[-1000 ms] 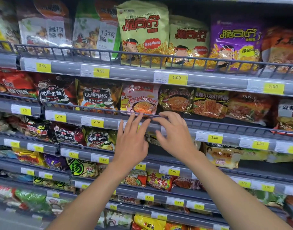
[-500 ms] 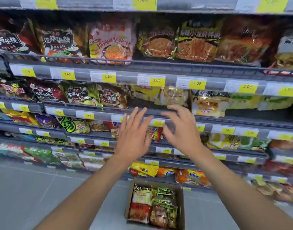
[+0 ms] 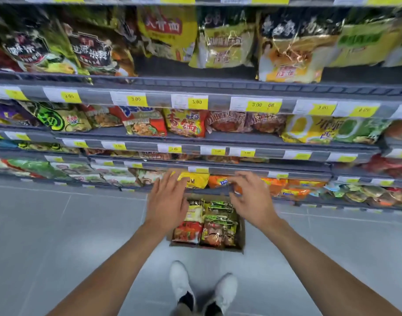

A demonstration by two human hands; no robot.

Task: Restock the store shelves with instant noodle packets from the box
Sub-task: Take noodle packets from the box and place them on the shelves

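While the left hand (image 3: 168, 201) and right hand (image 3: 252, 199) are hovering apart, empty, the box (image 3: 240, 231) is lying below, between them. Its long axis is seemingly running near-to-far.

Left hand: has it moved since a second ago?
Yes. The left hand has dropped several shelves, from an upper shelf rail to the bottom shelf, and now hovers open above the box.

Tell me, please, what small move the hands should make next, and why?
The left hand and right hand are open and hold nothing, and the box on the floor under them holds packets. So probably lower both hands into the box and take a packet.
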